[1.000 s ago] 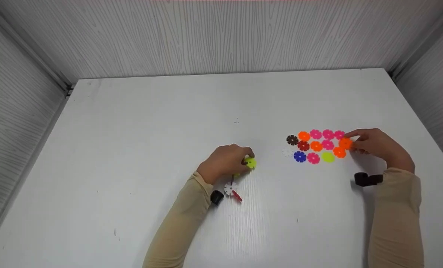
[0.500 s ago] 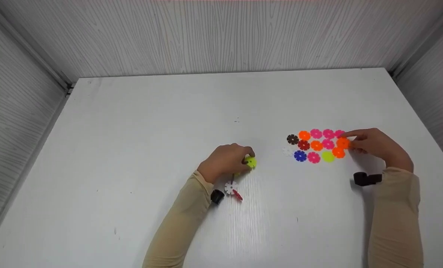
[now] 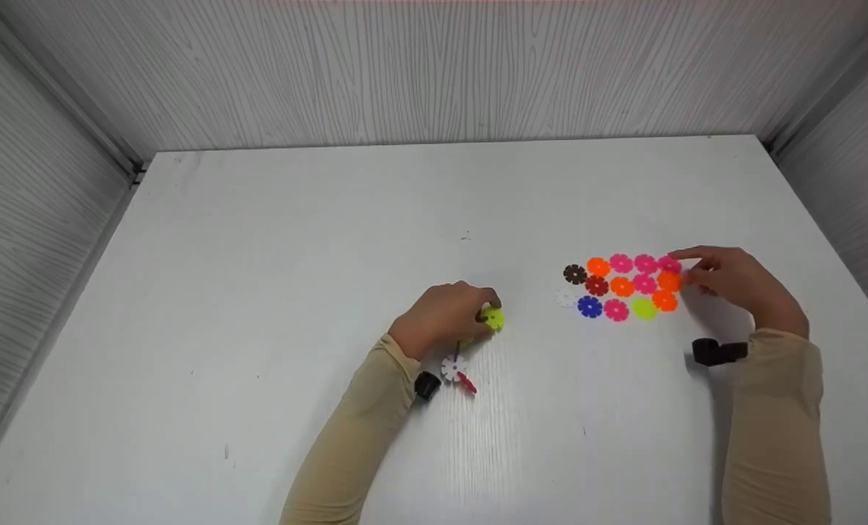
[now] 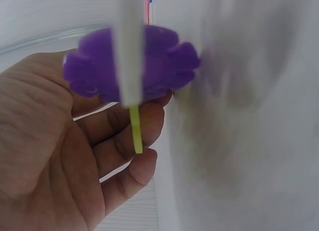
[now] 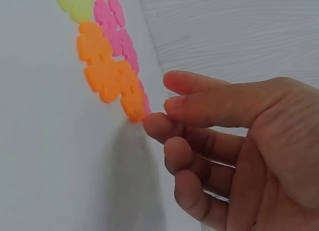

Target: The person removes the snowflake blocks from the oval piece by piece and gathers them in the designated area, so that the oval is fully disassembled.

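Observation:
My left hand [image 3: 445, 313] grips a chain of interlocking flower-shaped discs near the table's middle. In the head view a yellow-green disc [image 3: 495, 319] sticks out past its fingertips, while a white disc [image 3: 453, 369] and a red disc [image 3: 467, 383] hang toward the wrist. A purple disc [image 4: 94, 66] of the chain shows in the left wrist view, behind a blurred pale one. At the right end of a flat group of loose discs, my right hand [image 3: 737, 281] has its fingertips at an orange disc [image 3: 669, 281] and a pink disc [image 3: 669, 263], its fingers loosely bent.
Several more discs lie close together in rows, among them a brown disc [image 3: 575, 274], a blue disc [image 3: 589, 306], a yellow disc [image 3: 644, 308] and a faint white disc [image 3: 567, 297]. Wood-grain panels [image 3: 434, 73] stand behind and beside the white table [image 3: 295, 219].
My right hand has moved slightly left, and the orange disc at its fingertips has slid left against the group. Its index finger now reaches the pink disc's upper edge. The left hand stays put.

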A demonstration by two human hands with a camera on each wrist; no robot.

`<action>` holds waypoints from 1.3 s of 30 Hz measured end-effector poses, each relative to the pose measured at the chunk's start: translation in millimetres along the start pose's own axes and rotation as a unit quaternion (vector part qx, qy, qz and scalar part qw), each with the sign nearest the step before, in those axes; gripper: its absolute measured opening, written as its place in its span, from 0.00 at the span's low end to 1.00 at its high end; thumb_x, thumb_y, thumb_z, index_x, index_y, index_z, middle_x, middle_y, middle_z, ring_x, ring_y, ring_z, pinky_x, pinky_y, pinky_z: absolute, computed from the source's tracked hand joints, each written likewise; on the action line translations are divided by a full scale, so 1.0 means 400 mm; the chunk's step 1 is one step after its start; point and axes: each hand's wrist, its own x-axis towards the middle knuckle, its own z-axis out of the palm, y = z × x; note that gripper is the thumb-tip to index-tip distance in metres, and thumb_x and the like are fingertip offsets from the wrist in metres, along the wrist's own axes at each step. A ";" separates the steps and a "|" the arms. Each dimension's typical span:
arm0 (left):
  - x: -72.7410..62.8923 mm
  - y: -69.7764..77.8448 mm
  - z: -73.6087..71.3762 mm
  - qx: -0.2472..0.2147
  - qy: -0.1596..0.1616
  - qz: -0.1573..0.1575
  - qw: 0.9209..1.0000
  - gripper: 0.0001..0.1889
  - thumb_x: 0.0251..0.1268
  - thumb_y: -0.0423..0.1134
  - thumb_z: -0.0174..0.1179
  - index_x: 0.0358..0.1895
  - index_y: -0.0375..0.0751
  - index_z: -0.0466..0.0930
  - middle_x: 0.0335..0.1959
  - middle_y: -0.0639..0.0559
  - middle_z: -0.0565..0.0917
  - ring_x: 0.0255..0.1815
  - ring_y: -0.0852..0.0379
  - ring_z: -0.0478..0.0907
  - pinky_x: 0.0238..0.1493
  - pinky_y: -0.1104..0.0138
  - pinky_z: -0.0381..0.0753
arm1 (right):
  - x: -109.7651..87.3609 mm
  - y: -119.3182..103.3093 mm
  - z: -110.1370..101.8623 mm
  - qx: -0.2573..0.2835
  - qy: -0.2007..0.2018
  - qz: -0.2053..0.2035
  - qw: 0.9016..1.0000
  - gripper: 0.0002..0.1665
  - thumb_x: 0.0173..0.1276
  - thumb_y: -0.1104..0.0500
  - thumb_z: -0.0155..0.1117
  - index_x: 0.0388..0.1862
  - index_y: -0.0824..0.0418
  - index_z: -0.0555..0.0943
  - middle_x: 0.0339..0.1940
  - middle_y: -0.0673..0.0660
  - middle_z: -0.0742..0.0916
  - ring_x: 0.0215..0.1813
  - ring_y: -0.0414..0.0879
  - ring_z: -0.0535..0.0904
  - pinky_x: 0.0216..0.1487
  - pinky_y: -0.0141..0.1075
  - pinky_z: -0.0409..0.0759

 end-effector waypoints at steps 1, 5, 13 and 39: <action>0.000 0.000 0.000 -0.002 -0.003 -0.001 1.000 0.20 0.65 0.42 0.61 0.59 0.48 0.78 0.39 0.51 0.85 0.37 0.58 0.73 0.44 0.62 0.76 | -0.002 -0.008 0.000 0.003 0.008 -0.002 1.000 0.28 0.74 0.51 0.54 0.69 0.57 0.69 0.45 0.62 0.79 0.41 0.50 0.75 0.38 0.33 0.77; -0.001 -0.001 -0.002 -0.017 -0.014 -0.008 1.000 0.21 0.65 0.43 0.61 0.61 0.47 0.76 0.42 0.51 0.84 0.40 0.57 0.73 0.48 0.61 0.77 | -0.007 -0.055 0.005 0.000 0.024 -0.017 1.000 0.28 0.74 0.52 0.52 0.71 0.56 0.66 0.53 0.66 0.77 0.44 0.53 0.76 0.43 0.38 0.78; -0.007 -0.008 -0.011 -0.037 -0.021 -0.017 0.999 0.24 0.66 0.45 0.60 0.64 0.45 0.74 0.39 0.51 0.82 0.39 0.58 0.73 0.48 0.61 0.76 | 0.003 -0.173 0.060 -0.038 -0.011 -0.072 0.997 0.27 0.75 0.55 0.52 0.70 0.56 0.66 0.56 0.67 0.77 0.52 0.57 0.75 0.50 0.47 0.80; -0.009 0.014 -0.018 0.021 0.030 0.033 0.999 0.12 0.68 0.41 0.55 0.29 0.44 0.86 0.15 0.60 0.69 0.21 0.63 0.66 0.27 0.70 0.63 | -0.051 -0.432 0.340 -0.183 -0.064 -0.269 0.944 0.25 0.67 0.49 0.63 0.60 0.58 0.78 0.53 0.55 0.86 0.50 0.50 0.83 0.53 0.47 0.80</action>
